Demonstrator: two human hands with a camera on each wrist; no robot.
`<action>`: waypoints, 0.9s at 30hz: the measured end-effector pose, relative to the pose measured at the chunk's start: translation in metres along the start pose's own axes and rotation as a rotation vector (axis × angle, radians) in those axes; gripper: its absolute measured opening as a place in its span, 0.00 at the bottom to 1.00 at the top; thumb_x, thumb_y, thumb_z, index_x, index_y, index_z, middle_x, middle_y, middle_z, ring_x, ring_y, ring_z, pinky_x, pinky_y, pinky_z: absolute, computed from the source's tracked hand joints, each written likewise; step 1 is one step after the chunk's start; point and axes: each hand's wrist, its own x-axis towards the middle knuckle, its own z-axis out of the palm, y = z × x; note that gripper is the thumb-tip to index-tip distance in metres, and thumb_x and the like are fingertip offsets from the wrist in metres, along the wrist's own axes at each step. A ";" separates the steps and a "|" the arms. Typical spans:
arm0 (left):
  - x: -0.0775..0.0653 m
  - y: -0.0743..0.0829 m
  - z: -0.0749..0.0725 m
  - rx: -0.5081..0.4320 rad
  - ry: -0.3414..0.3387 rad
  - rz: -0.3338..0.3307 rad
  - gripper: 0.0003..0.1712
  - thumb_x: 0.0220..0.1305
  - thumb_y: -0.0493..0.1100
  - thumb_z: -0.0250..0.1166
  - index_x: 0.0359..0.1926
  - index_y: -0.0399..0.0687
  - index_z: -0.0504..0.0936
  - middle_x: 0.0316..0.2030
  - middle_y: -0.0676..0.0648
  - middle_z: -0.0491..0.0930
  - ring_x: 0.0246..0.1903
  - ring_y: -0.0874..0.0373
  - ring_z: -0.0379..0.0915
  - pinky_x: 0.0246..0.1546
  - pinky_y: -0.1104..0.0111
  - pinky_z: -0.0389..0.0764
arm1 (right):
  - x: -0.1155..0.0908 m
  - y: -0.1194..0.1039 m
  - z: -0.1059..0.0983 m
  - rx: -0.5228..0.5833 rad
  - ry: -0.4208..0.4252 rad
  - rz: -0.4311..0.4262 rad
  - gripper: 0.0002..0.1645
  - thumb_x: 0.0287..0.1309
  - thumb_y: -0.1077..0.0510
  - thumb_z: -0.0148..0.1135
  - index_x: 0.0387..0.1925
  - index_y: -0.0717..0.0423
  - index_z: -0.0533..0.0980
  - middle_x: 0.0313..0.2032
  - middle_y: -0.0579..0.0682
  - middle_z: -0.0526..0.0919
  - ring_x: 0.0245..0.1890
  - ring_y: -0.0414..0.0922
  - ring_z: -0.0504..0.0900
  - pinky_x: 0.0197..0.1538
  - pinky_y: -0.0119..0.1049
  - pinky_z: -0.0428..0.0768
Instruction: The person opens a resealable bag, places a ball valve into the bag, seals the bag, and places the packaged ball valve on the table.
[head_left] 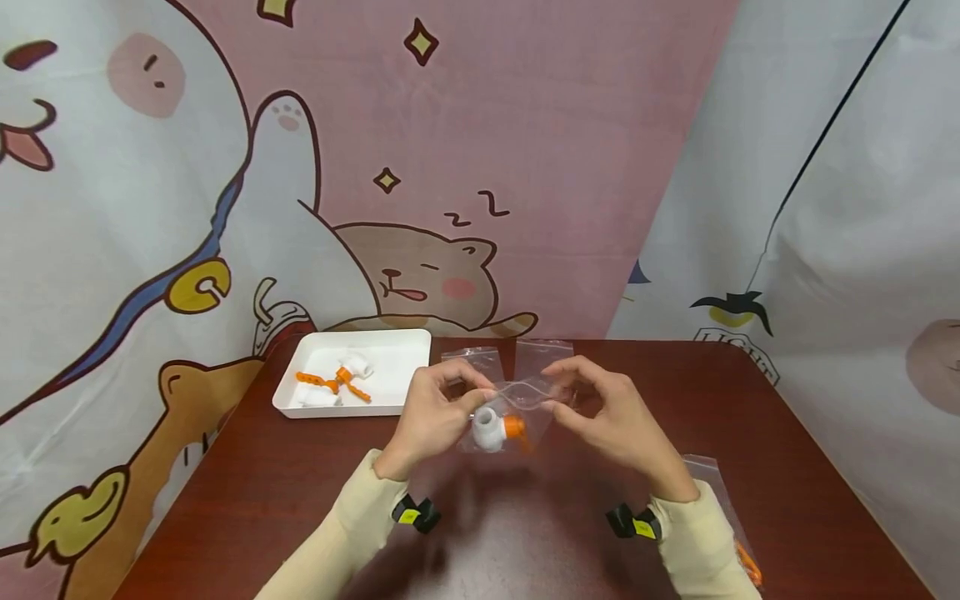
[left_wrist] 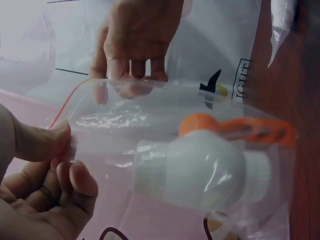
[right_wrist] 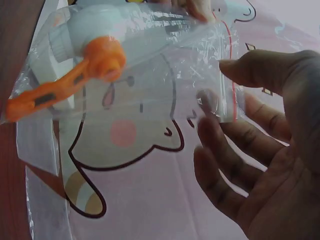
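A transparent zip bag [head_left: 528, 395] hangs between my two hands above the table, its mouth bowed apart. Inside lies a white plastic ball valve [left_wrist: 205, 167] with an orange lever handle [right_wrist: 60, 92]. At the left end of the bag's mouth, my left hand [head_left: 435, 412] pinches the edge between thumb and fingers. My right hand [head_left: 618, 417] pinches the opposite end, the thumb near the red zip line [right_wrist: 233, 95] in the right wrist view. The valve sits low in the bag, nearer the left hand in the head view.
A white tray [head_left: 408, 346] at the back left holds white pieces and orange handles [head_left: 318, 382]. Transparent bags [head_left: 543, 354] lie on the table's far side behind my hands. Another bag [head_left: 705, 471] with orange parts lies by my right forearm. A printed curtain [head_left: 562, 167] stands behind the table.
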 end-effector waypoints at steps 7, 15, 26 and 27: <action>0.000 0.002 0.003 0.008 -0.071 0.028 0.05 0.59 0.32 0.74 0.30 0.46 0.90 0.27 0.47 0.85 0.30 0.61 0.76 0.28 0.71 0.77 | 0.004 -0.010 0.012 -0.053 -0.031 -0.056 0.20 0.54 0.57 0.78 0.48 0.39 0.82 0.41 0.37 0.83 0.41 0.36 0.84 0.43 0.36 0.84; 0.001 0.006 0.004 -0.034 -0.154 0.011 0.03 0.61 0.40 0.75 0.33 0.46 0.90 0.30 0.49 0.86 0.31 0.59 0.79 0.30 0.71 0.80 | 0.013 -0.018 0.023 -0.021 -0.024 -0.172 0.10 0.59 0.59 0.74 0.37 0.39 0.85 0.34 0.35 0.84 0.36 0.34 0.81 0.39 0.35 0.84; 0.000 0.001 -0.001 -0.057 -0.203 -0.010 0.03 0.60 0.41 0.76 0.35 0.49 0.91 0.32 0.48 0.88 0.32 0.58 0.81 0.32 0.70 0.81 | 0.015 -0.021 0.020 0.094 -0.039 -0.197 0.07 0.60 0.60 0.74 0.36 0.42 0.87 0.33 0.38 0.86 0.34 0.36 0.82 0.37 0.32 0.84; 0.000 0.000 -0.001 -0.066 -0.196 0.010 0.02 0.60 0.39 0.76 0.34 0.47 0.90 0.32 0.48 0.88 0.32 0.59 0.82 0.33 0.69 0.81 | 0.015 -0.022 0.020 0.104 -0.044 -0.195 0.07 0.60 0.60 0.74 0.36 0.43 0.87 0.33 0.39 0.86 0.34 0.36 0.82 0.37 0.32 0.84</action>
